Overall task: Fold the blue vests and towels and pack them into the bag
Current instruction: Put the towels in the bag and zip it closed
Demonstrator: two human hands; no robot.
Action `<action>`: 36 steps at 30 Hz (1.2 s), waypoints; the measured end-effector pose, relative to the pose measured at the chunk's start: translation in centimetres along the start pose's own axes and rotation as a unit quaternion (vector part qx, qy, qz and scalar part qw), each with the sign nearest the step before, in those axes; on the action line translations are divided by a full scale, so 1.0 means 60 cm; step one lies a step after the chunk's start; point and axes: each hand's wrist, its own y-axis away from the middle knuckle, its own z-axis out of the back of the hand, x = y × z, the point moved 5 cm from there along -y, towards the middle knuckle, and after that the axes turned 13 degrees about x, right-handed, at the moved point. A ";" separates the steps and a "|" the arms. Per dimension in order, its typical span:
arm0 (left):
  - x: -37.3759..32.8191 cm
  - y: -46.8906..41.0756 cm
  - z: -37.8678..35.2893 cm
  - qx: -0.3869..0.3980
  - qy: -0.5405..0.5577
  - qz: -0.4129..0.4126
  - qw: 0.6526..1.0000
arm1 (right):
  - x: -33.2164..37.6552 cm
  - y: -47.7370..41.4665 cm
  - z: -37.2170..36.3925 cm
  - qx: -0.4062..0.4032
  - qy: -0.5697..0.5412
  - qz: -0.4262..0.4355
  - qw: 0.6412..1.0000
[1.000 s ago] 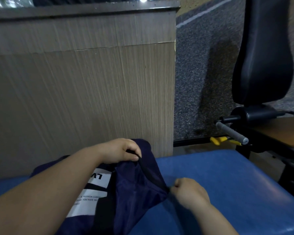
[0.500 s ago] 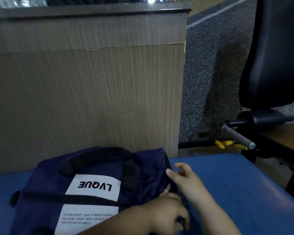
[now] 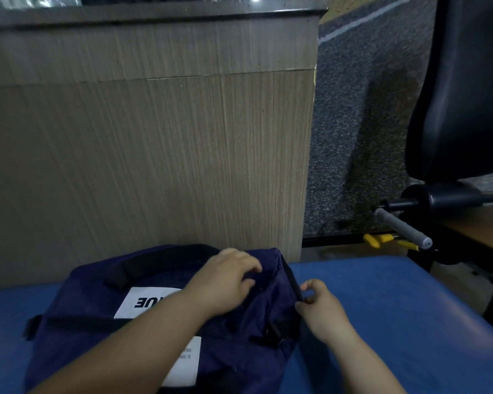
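Navy bag (image 3: 97,331) lies on its side on the blue padded worktop (image 3: 396,308), its far edge close to the wood-grain panel (image 3: 154,152) that stands behind it; a black strap (image 3: 77,322) runs across the bag's left half, and a black carry handle (image 3: 154,260) arches along its far side; a white label (image 3: 151,302) with dark letters sits on the upper face of the bag, partly covered by the left forearm. The left hand (image 3: 228,280) rests on top of the bag near its right end, fingers curled down and gripping the fabric; just beside it, at the bag's right end, a black strip (image 3: 292,280) runs down the edge, and the right hand (image 3: 319,305) pinches its lower part between thumb and forefinger, the other fingers tucked in. To the right of the bag the worktop is bare blue padding; beyond it, farther right and past the bag's far corner, grey speckled carpet (image 3: 353,123) covers the floor; a yellow item (image 3: 377,240), too small to identify, lies low there, near a grey bar (image 3: 402,230); a black padded backrest (image 3: 461,95) rises well right of the bag.
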 end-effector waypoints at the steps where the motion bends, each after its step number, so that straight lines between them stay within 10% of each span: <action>1: 0.019 0.001 -0.007 0.045 -0.020 0.028 0.998 | -0.003 -0.001 -0.001 -0.002 0.004 -0.008 1.000; 5: 0.034 0.020 -0.056 0.166 -0.134 0.051 0.976 | 0.007 -0.001 -0.004 -0.024 0.041 -0.010 0.999; 11: 0.023 0.030 -0.079 0.128 -0.210 0.034 0.969 | 0.112 0.044 -0.042 -0.067 0.162 0.313 0.934; 15: 0.028 0.040 -0.067 0.143 -0.233 0.102 0.956 | 0.099 0.030 -0.081 -0.041 0.301 0.239 0.922; 25: 0.112 0.078 0.039 0.079 -0.209 0.226 0.948 | 0.079 0.012 -0.060 0.035 0.253 0.145 0.956; 36: 0.099 0.085 -0.022 0.047 -0.061 0.075 0.994 | 0.059 0.000 -0.045 0.100 0.219 0.146 0.960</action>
